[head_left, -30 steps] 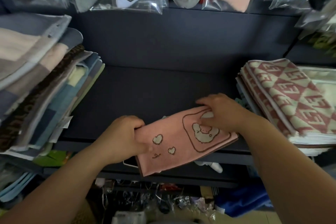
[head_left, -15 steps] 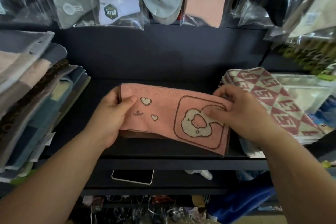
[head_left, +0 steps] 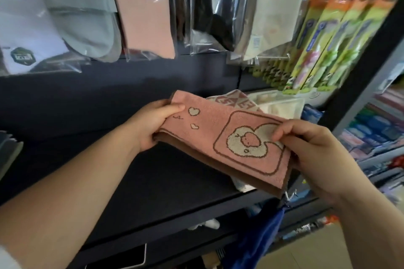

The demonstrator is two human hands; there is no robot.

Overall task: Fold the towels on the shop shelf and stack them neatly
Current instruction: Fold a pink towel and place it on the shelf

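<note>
Head-worn view, forward-down, close to shelf (head_left: 179,181)

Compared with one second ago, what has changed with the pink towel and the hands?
The pink towel went from the front edge of the shelf rightward; it is now held tilted, partly in front of the patterned towel stack. Nothing was let go: the left hand still grips its left end and the right hand its right end. The towel stays folded.

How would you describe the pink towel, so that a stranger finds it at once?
Find the dark shelf under the hanging packets. Above it, the left hand and right hand hold one folded towel. Unlike the red-and-cream patterned towel behind, it is pink with hearts.
</note>
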